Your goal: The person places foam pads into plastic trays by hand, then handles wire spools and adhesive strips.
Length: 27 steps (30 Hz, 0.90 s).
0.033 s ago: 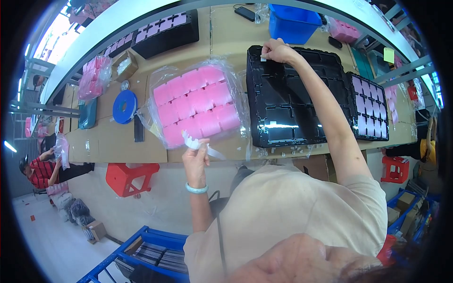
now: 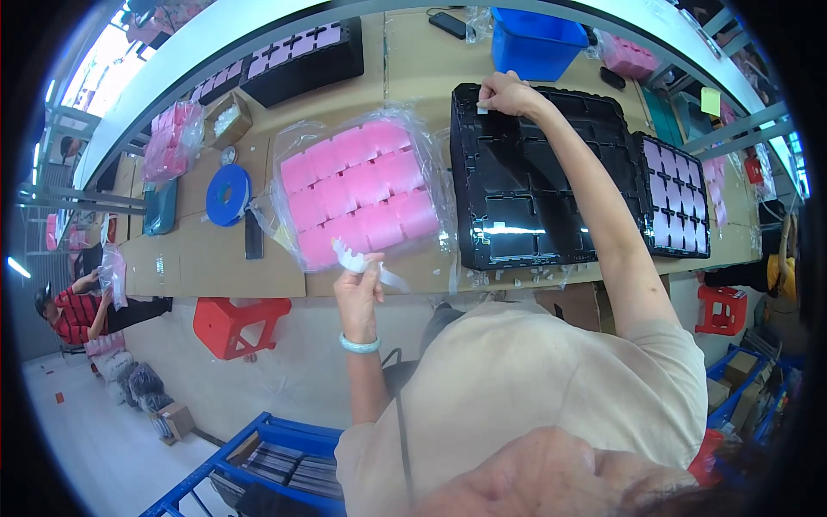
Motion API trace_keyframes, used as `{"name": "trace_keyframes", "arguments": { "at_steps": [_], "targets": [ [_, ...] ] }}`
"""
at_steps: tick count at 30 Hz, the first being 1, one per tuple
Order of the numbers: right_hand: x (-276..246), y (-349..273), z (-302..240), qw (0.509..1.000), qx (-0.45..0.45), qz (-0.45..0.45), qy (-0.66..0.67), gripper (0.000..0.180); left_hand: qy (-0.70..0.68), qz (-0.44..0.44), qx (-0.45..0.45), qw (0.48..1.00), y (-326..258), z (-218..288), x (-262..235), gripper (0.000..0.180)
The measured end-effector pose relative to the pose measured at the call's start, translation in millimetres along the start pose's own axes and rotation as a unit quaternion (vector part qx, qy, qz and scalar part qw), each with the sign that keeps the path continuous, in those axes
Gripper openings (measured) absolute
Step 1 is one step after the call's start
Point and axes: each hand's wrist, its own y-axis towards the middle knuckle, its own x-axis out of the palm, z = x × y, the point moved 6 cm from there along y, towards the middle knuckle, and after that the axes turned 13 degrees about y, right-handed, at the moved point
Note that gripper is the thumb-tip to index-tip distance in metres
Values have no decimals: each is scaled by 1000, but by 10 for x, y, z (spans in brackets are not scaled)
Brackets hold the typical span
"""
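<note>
My left hand (image 2: 358,302) is closed on a white strip with a scalloped edge (image 2: 349,258), held at the table's near edge. Just beyond it lie rows of pink pieces (image 2: 357,185) in a clear plastic bag. Out over the far left corner of a black moulded plastic tray (image 2: 517,226), my right hand (image 2: 506,91) pinches a small white tab (image 2: 481,109). The tab is at the tray's rim; whether it is stuck there I cannot tell. Shallow rectangular pockets cover the tray, and my right forearm crosses above it.
To the right stands a black tray with lilac pieces (image 2: 676,194). A blue bin (image 2: 536,43) sits behind. On the left are a blue reel (image 2: 228,196), a dark phone-like slab (image 2: 253,234) and a small cardboard box (image 2: 227,121). A red stool (image 2: 239,327) stands on the floor.
</note>
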Motion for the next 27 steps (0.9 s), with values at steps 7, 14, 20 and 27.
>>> {"name": "trace_keyframes", "arguments": {
  "at_steps": [7, 14, 20, 27],
  "targets": [
    [145, -23, 35, 997, -6, 47, -63, 16, 1, -8, 1, 1000, 3, 54, 110, 16],
    [142, -143, 33, 995, -46, 92, 4, 19, -15, -12, -9, 1000, -37, -52, 108, 15],
    [65, -69, 137, 974, -99, 201, -38, 13, -75, 5, 19, 997, -53, 104, 225, 15],
    [64, -132, -26, 975, -177, 122, -54, 8, -208, -59, 37, 976, -61, 331, 421, 14]
  ]
}}
